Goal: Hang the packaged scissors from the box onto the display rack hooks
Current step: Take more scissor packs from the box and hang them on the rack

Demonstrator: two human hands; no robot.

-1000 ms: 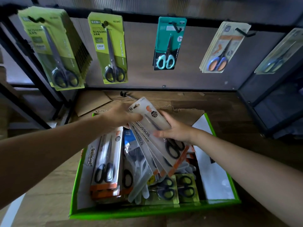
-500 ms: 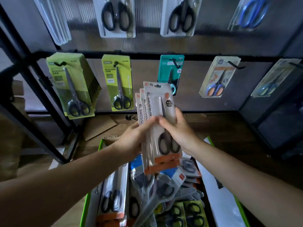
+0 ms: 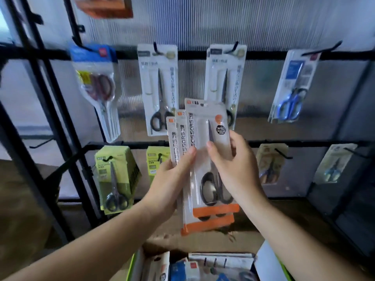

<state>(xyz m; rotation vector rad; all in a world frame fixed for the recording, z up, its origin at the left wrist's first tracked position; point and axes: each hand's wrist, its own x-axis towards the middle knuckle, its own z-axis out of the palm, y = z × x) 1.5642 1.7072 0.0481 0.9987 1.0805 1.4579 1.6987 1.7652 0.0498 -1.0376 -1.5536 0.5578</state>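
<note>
Seen from the head camera, the stack of scissor packs (image 3: pixel 205 126) is held upright in the air in front of the rack. It is fanned so that three card tops show, stepped one behind another. The left hand (image 3: pixel 170 179) grips the stack's left edge with its thumb across the front. The right hand (image 3: pixel 235 171) pinches the front pack, thumb on the clear face and fingers behind. Both hands are clamped on the stack, close together.

The fan looks loose and the plastic faces slick. If the right hand draws the front pack away while the left has only an edge grip, the rear packs could slide out and fall. Two white packs (image 3: pixel 158 88) hang directly behind the stack on hooks that are already loaded, so pushing more on there may crowd or unseat them. The one hook (image 3: pixel 40 143) that seems bare is well to the left of the stack, though blur leaves that uncertain. The hang hole at the stack's top is small, and a missed thread would bend the card.

Below the stack, the green-rimmed box (image 3: pixel 130 268) holds more packs, white and blue, too blurred to count.
</note>
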